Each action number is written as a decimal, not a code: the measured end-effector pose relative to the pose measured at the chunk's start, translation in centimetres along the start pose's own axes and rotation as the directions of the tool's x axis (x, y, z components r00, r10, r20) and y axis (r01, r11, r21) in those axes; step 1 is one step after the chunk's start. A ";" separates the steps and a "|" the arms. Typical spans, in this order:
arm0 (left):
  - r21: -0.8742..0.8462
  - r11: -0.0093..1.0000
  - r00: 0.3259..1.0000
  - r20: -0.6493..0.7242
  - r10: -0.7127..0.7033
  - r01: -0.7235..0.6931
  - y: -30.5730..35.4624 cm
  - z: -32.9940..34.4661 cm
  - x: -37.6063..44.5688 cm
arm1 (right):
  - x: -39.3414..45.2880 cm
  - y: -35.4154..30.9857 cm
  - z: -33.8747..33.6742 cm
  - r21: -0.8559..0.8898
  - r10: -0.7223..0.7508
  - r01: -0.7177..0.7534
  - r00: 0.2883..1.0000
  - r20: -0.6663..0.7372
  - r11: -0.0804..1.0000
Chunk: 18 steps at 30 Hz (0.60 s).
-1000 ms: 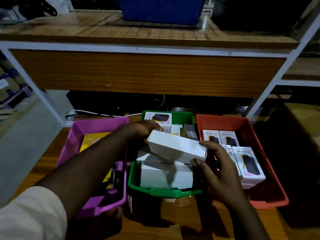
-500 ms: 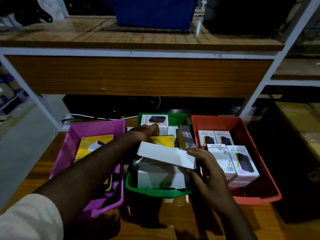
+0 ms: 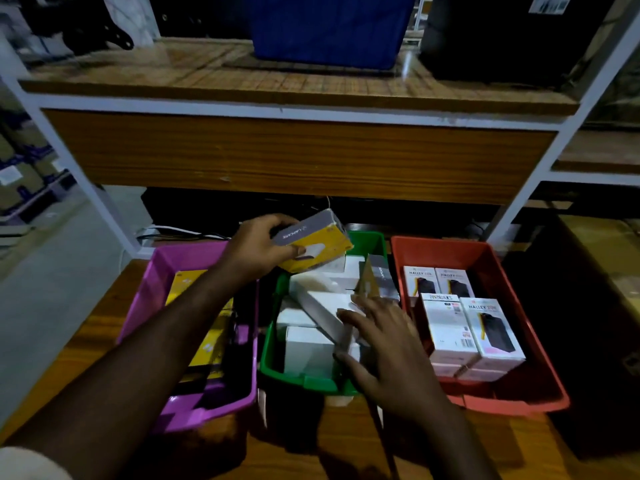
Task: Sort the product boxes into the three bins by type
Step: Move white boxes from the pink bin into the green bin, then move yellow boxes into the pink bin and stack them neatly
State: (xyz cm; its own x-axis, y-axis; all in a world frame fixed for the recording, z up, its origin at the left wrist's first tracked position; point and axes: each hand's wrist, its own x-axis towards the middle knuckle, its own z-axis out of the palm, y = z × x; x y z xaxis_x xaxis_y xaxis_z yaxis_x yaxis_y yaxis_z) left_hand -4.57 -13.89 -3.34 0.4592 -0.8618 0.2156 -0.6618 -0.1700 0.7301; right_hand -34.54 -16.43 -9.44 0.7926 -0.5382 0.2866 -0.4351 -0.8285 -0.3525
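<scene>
Three sorting bins side by side on a wooden shelf board (image 3: 104, 327) in a white-framed rack.

The pink bin (image 3: 194, 407) sits at left, the green bin (image 3: 298, 379) in the middle and the red bin (image 3: 512, 400) at right, their walls close together, all resting directly on the orange-brown board. Cables (image 3: 180, 233) lie at the back of the board behind the pink bin. Above, a second wooden shelf (image 3: 194, 74) carries a blue crate (image 3: 325, 32) and, to its right, a dark bulky object (image 3: 502, 39) too dim to identify.
</scene>
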 end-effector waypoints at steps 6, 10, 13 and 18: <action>-0.245 0.968 0.963 -0.244 -0.117 0.056 -1.9 0.3 -3.8 | 2.0 -0.3 -0.7 0.137 0.138 -0.102 0.947 -0.289 0.985; -0.346 0.934 0.943 -0.274 -0.191 0.088 -3.1 0.3 -5.0 | 6.0 1.4 -1.0 0.028 0.400 -0.410 0.871 -0.286 0.912; -0.361 0.928 0.941 -0.276 -0.196 0.088 -3.3 0.5 -5.8 | 8.1 2.1 0.2 0.032 0.522 -0.521 0.848 -0.095 0.853; -0.392 0.918 0.940 -0.285 -0.187 0.064 -3.0 1.0 -6.9 | 9.2 2.2 1.9 -0.014 0.499 -0.509 0.849 -0.177 0.861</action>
State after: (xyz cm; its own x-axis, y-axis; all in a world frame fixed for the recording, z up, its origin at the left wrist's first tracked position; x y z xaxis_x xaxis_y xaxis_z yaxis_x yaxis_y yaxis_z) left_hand -6.32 -7.92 -7.61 0.7241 -0.6425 0.2507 -0.3456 -0.0234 0.9381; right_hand -27.43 -22.93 -9.24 0.3801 -0.8971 0.2250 -0.7839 -0.4416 -0.4365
